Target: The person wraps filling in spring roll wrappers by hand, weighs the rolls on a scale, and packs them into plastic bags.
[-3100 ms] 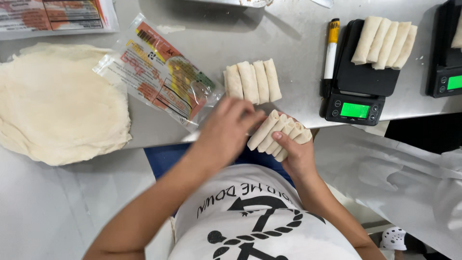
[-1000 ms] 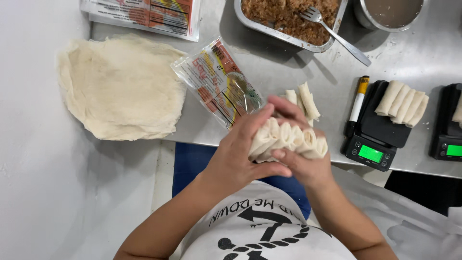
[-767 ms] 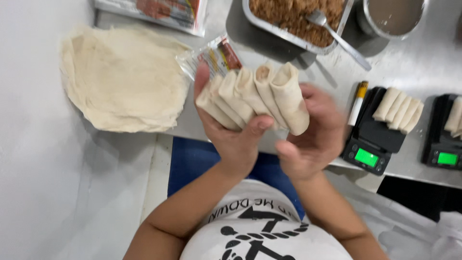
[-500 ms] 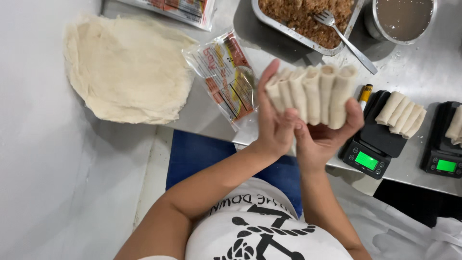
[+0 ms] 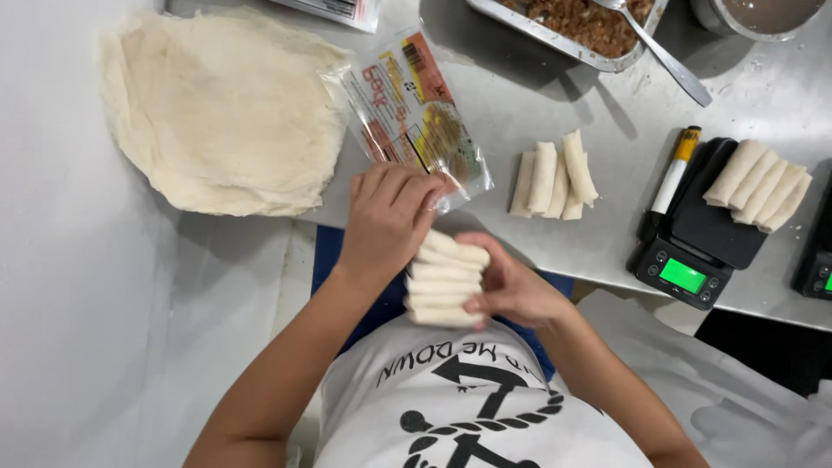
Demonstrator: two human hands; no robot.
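Both hands clasp a stack of pale, smooth pastry rolls at the table edge: left hand curled over it, right hand pinching its side. At twelve o'clock lies a crinkly clear printed bag; at one o'clock, four loose rolls; at ten o'clock, a floppy heap of round cream wrappers.

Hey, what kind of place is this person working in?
Likely a food-prep kitchen: a steel table, a digital scale bearing rolls, a wrapper stack, and a filling tray.
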